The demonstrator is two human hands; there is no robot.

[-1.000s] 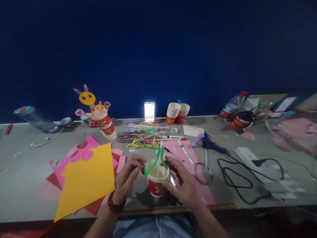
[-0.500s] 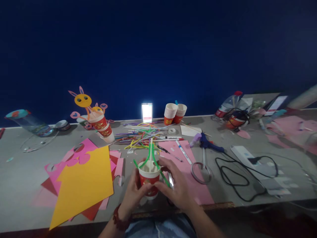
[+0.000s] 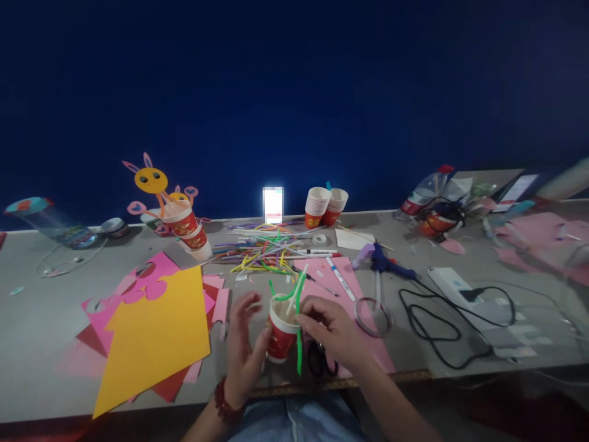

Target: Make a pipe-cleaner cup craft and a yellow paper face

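A red paper cup (image 3: 281, 339) with a white rim stands tilted at the near edge of the table. Green pipe cleaners (image 3: 299, 353) bend over its rim, and a pale stick (image 3: 297, 288) rises from inside. My left hand (image 3: 246, 337) is at the cup's left side, fingers spread, its thumb against or very close to the wall. At the right of the rim, my right hand (image 3: 329, 325) pinches the green pipe cleaner that hangs down outside the cup. Black-handled scissors (image 3: 317, 359) lie partly hidden beneath my right hand.
Loose pipe cleaners (image 3: 260, 248) lie behind the cup. Yellow paper (image 3: 159, 344) covers pink sheets at left, near a finished rabbit-faced cup figure (image 3: 179, 221). Stacked cups (image 3: 317, 209) stand at the back. A blue glue gun (image 3: 391, 265) and black cable (image 3: 432, 328) lie right.
My left hand has loosened from the cup and its fingers spread. The cup has shifted right and tilted. My right hand has moved up to the rim and pinches the green pipe cleaner.
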